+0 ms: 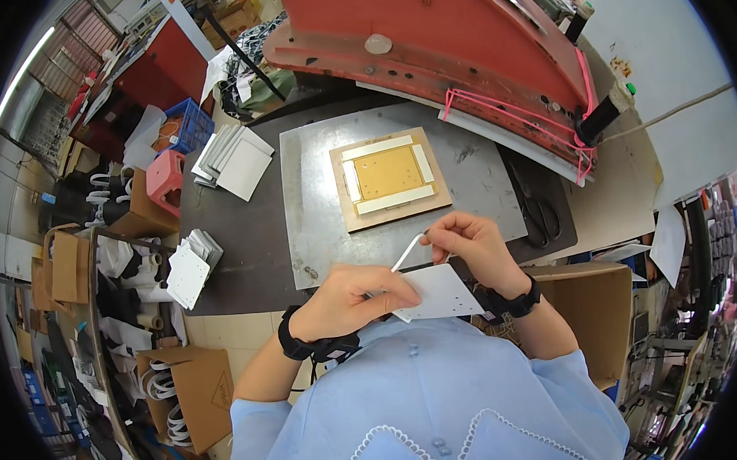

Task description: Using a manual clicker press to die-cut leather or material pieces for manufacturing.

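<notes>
Close to my body, my left hand (347, 299) grips a white perforated sheet (445, 293) by its left side, thumb on top. Small holes show near the sheet's lower right edge. My right hand (479, 247) pinches the upper end of a narrow white strip (408, 251), which runs down to the sheet's upper left edge. Whether the strip is still joined there I cannot tell. Beyond my hands, a wooden die board (443, 194) with a yellow centre and pale foam bars lies on a grey metal plate (308, 225).
A stack of white sheets (244, 166) lies at the table's far left, with a smaller perforated stack (189, 274) nearer. The large red machine head (424, 27) overhangs the back. Black scissors (543, 219) lie right of the plate. An open cardboard box (586, 318) stands right of me.
</notes>
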Available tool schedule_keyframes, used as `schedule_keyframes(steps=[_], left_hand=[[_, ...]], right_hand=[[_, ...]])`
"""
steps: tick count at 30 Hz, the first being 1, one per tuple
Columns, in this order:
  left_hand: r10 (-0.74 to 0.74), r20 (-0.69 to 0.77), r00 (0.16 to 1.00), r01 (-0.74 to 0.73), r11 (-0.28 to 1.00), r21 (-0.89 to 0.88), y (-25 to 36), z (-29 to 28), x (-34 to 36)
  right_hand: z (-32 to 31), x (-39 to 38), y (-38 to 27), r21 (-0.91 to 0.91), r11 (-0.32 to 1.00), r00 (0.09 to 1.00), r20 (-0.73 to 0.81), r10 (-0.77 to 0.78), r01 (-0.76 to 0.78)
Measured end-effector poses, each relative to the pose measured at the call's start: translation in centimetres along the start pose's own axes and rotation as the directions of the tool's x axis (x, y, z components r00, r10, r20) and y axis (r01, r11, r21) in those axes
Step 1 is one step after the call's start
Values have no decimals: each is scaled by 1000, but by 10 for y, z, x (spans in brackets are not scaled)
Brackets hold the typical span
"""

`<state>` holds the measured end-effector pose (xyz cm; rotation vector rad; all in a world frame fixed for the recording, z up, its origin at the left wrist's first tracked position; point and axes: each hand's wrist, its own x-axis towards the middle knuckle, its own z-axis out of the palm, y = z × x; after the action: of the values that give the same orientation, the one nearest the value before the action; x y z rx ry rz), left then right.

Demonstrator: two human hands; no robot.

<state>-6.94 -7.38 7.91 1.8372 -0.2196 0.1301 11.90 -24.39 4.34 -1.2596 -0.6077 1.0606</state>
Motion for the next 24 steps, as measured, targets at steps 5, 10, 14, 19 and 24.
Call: schedule_keyframes(steps=[5, 10, 14, 19, 24], left_hand=[[-231, -239, 943, 201, 969, -144, 36, 17, 11], [-277, -179, 944, 238, 948, -211, 13, 2, -8], [-87, -357, 930, 67, 996, -67, 13, -1, -20], [-220, -608, 763, -184, 828, -530, 7, -40, -57], [-182, -863, 471, -96, 962, -255, 11, -98, -105]], right_hand=[[4, 3, 2, -16, 995, 995, -7, -103, 103], [7, -1, 21, -194, 978, 985, -139, -101, 72], [-2, 2, 22, -274, 951, 940, -265, -216, 142], [-14, -8, 20, -301, 943, 948, -232, -220, 145], [-37, -31, 20, -393, 919, 978, -200, -56, -27]])
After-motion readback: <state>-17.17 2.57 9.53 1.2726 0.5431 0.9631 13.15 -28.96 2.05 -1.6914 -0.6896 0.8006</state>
